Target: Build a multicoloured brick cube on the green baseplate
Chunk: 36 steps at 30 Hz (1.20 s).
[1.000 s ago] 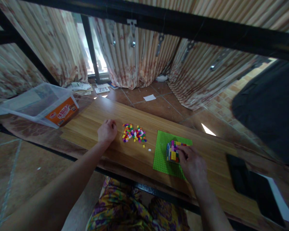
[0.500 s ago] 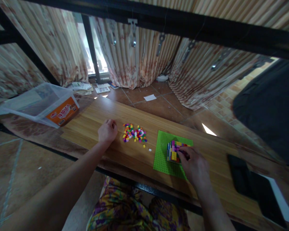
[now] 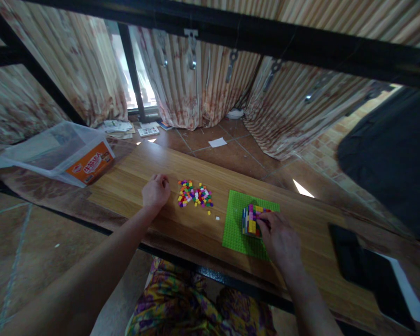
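Note:
A green studded baseplate (image 3: 236, 219) lies on the wooden board, bearing a block built of many-coloured toy bricks (image 3: 252, 226). My right hand (image 3: 282, 235) is at the right side of that block, thumb and fingers pinched together at its top; what sits between the fingertips is too small to make out. My left hand (image 3: 156, 191) rests on the board with its fingers curled in, and whether anything is inside cannot be seen. Just right of it lies a loose pile of small coloured bricks (image 3: 196, 195). A yellow brick (image 3: 209, 213) and a white brick (image 3: 217, 218) lie apart from the pile.
A clear plastic bin (image 3: 61, 151) with an orange label stands at the left end. Dark flat objects (image 3: 352, 256) lie on the right of the wooden board (image 3: 133, 170). A black metal bar (image 3: 231, 35) crosses above, before the curtains.
My right hand has shifted very slightly at the top of the brick block, its fingertips still pinched. The left hand stays in place beside the pile.

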Available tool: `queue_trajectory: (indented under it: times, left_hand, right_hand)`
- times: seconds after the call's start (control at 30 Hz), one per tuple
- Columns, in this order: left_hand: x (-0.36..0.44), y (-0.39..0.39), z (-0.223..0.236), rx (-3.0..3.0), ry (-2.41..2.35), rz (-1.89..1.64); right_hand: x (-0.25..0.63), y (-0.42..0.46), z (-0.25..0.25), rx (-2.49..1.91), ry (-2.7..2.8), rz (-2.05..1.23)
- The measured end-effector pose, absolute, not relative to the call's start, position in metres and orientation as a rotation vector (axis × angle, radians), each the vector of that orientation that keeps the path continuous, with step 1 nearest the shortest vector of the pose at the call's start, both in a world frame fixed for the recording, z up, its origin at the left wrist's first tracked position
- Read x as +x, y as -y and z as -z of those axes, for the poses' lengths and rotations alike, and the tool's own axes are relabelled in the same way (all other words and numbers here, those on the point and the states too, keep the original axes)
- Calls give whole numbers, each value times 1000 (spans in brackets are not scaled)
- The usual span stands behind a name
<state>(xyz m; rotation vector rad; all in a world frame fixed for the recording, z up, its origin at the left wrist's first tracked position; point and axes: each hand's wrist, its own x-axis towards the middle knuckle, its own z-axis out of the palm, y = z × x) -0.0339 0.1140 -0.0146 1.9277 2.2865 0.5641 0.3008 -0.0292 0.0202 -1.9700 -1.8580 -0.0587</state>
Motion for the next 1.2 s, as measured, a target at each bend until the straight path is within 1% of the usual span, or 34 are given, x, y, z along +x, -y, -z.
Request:
queue_trajectory:
  times: [0.17,0.7,0.83,1.0,1.2]
  left_hand:
    - [-35,-115,18,1938,-2289,-575]
    - [-36,-116,19,1936,-2292,-575]
    - [-35,-115,17,1939,-2284,-561]
    - [-35,-115,17,1913,-2287,-565]
    - [-35,-116,18,1927,-2287,-570]
  right_hand:
    - [302,28,-20,-1969,1876,56]
    - [297,34,-16,-1777,1822,40]
    - [298,39,-31,-1808,1624,-28]
    - [313,45,-41,-1811,1296,-216]
    - [322,44,-32,-1798,1328,-291]
